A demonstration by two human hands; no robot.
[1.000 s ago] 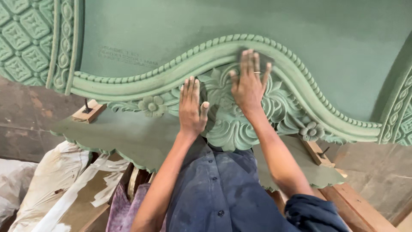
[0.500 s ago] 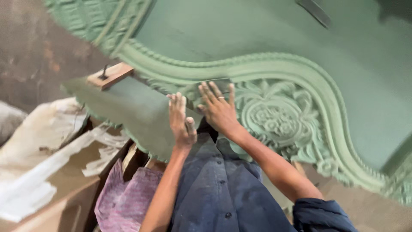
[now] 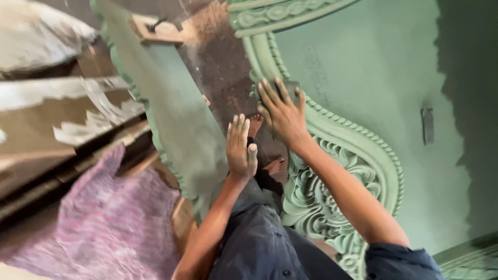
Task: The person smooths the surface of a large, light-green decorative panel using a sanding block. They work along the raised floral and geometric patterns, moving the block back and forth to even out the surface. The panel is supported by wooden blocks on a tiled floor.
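Head view showed a large green-painted carved wooden panel (image 3: 363, 93), its beaded curved moulding running diagonally under the right hand (image 3: 282, 114), whose grip pressed a small dark sanding pad (image 3: 290, 87) against that moulding, while the left hand (image 3: 239, 148) lay flat and unclenched on the panel's plain scalloped edge board (image 3: 171, 119).

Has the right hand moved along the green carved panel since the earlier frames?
Yes. The right hand has left the central floral carving and now lies on the beaded border.
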